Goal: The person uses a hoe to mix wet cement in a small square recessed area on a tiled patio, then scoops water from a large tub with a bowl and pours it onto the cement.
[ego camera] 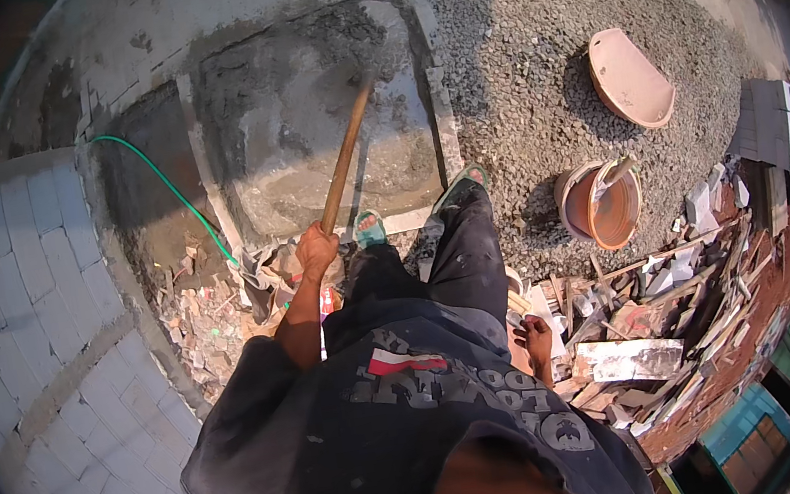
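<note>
My left hand (pixel 317 250) is closed around the lower end of a long wooden tool handle (pixel 346 159). The handle slants away to the far end, where it meets wet grey mortar (pixel 316 118); the tool's head is blurred and cannot be made out. This mortar lies in a shallow rectangular bay with narrow raised edges (pixel 444 115). My right hand (pixel 535 339) hangs low at my right side with loosely curled fingers, and I see nothing in it. Below it are wood scraps and rubble. My green sandals (pixel 369 228) are at the bay's near edge.
Gravel (pixel 523 77) spreads to the right, bearing a pale pink tub (pixel 633 78) and orange-brown buckets (pixel 616 212). Broken boards (pixel 630 358) and debris lie at near right. A green hose (pixel 161 175) crosses a narrower bay, and a light block wall (pixel 31 298) borders the left.
</note>
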`<control>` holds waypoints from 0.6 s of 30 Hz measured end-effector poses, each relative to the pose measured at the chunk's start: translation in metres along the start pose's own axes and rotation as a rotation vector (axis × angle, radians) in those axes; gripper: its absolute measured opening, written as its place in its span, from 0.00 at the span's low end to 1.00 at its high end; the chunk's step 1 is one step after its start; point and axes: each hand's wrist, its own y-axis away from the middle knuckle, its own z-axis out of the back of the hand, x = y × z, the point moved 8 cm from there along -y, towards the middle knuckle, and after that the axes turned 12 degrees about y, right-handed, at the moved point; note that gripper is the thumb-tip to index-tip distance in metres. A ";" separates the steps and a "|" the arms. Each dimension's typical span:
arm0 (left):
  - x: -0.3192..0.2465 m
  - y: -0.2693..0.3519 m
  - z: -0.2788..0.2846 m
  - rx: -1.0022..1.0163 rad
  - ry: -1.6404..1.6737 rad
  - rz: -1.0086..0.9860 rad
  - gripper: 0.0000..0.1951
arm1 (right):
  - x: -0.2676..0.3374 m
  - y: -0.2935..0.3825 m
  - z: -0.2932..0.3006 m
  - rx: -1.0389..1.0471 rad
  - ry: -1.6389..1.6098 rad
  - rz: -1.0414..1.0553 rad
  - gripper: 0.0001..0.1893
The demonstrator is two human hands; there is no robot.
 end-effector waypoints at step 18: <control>-0.099 0.027 -0.066 0.014 0.159 0.502 0.18 | 0.452 -0.270 0.196 -0.009 0.215 0.491 0.14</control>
